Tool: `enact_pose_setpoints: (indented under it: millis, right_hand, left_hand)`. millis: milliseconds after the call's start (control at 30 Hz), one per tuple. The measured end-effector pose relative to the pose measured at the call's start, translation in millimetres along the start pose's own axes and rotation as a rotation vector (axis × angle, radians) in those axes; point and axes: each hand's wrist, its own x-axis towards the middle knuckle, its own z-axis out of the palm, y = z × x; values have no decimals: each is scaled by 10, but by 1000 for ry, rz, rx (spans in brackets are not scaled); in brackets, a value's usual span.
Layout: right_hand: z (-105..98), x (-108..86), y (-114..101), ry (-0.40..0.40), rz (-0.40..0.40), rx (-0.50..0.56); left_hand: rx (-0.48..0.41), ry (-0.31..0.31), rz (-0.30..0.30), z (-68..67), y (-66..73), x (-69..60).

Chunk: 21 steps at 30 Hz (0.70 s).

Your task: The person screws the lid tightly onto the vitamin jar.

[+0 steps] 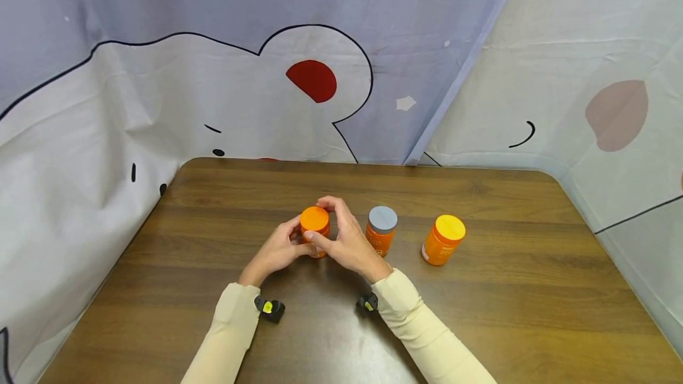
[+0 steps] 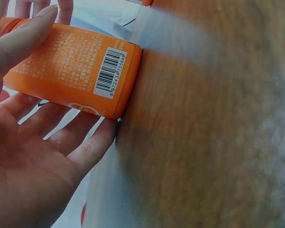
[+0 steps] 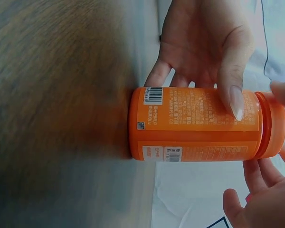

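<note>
An orange bottle (image 3: 194, 123) with an orange lid (image 1: 314, 218) stands upright on the wooden table between both hands. My left hand (image 1: 274, 253) holds its body, thumb across the printed label and fingers round the other side. The thumb and fingers of my right hand (image 1: 349, 245) are at the lid, thumb on the near side and fingers on the far side. A barcode (image 2: 110, 72) shows low on the label in the left wrist view. Just right of the right hand stands an orange bottle with a grey lid (image 1: 382, 218).
Farther right is an orange bottle with a yellow lid (image 1: 441, 246). The brown wooden table (image 1: 512, 301) reaches back to a patterned curtain (image 1: 229, 93), which also hangs along both sides. A small black wrist camera (image 1: 271, 308) sits at the left cuff.
</note>
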Motion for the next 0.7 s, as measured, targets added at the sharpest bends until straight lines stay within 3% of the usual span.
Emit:
enact_pose_setpoints:
  millis: [100, 333, 533, 700]
  right_hand:
    - [-6, 1, -4, 10, 29, 0]
    - [-27, 0, 8, -18, 7, 25]
    - [-29, 7, 16, -52, -51, 36]
    - [-19, 10, 11, -27, -54, 0]
  left_hand:
    - [6, 1, 13, -3, -31, 8]
    - [-9, 30, -2, 24, -296, 82]
    - [-16, 39, 12, 33, -331, 84]
    - [-16, 31, 27, 27, -333, 93]
